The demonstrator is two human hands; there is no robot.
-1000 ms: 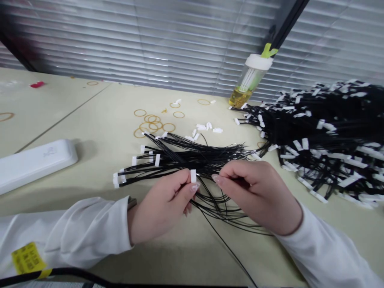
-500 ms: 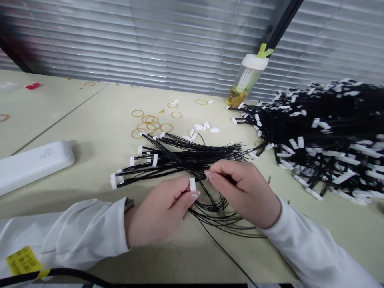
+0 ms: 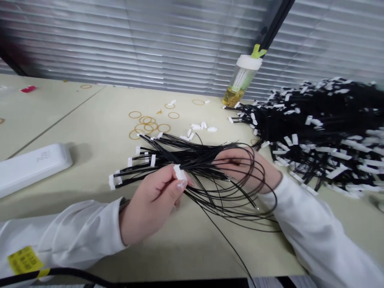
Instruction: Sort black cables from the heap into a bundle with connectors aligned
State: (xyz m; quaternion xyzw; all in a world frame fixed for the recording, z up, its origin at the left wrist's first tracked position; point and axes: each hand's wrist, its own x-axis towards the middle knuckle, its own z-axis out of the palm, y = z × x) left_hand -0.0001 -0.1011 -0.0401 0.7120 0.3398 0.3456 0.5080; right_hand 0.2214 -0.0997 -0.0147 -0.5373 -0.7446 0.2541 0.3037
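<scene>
Between the thumb and fingers of my left hand (image 3: 153,204) is a white connector (image 3: 180,172) with black wires running from it. My right hand (image 3: 249,166) is closed among the black wires (image 3: 264,184), which loop in front of it and hide its fingertips. Behind my hands, a bundle of black wires (image 3: 177,154) lies on the table, its white connectors (image 3: 112,182) toward the left. Bare wire ends show near my right hand, and one long wire trails toward the table's front edge.
A large heap of black wires (image 3: 324,116) with white connectors covers the right side. Rubber bands (image 3: 147,123) and loose white connectors (image 3: 196,127) lie behind the bundle. A bottle (image 3: 241,82) stands by the blinds. At left are a white case (image 3: 36,166) and a red item (image 3: 28,89).
My left hand has moved slightly left and up with the connector. My right hand has shifted up and right, and wires now loop across it. The view has shifted slightly.
</scene>
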